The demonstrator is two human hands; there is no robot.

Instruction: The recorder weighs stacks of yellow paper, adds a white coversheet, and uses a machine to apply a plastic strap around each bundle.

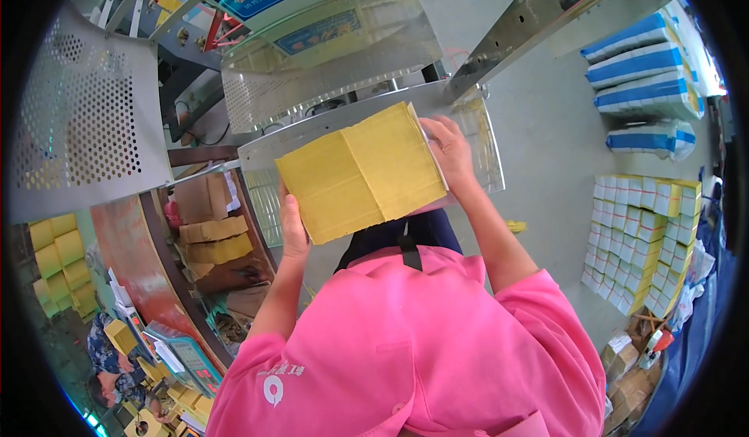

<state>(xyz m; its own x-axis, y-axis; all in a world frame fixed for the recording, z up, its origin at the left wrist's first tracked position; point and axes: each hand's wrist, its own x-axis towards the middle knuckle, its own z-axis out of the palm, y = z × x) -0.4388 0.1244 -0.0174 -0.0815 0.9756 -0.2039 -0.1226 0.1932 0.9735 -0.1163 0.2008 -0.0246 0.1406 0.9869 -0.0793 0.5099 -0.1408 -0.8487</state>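
Note:
Between my two hands is a stack of yellow paper (360, 173), a thick rectangular block with a crease across its top sheet. My left hand (293, 225) grips the stack's left end, thumb showing along the side and the other fingers hidden. At the opposite end my right hand (450, 150) presses against the side, its fingers curled near the far corner. The stack is slightly tilted, held over the metal machine table (490, 156) in front of my body. Whether it touches that table I cannot tell.
Beyond the stack stands a machine with a clear guard (335, 55). A perforated metal panel (86, 109) is at left, a slanting metal beam (530, 27) at far right. Bundled paper stacks (640, 234) and blue-white packs (644, 70) stand rightward. Another person (117, 367) works lower left.

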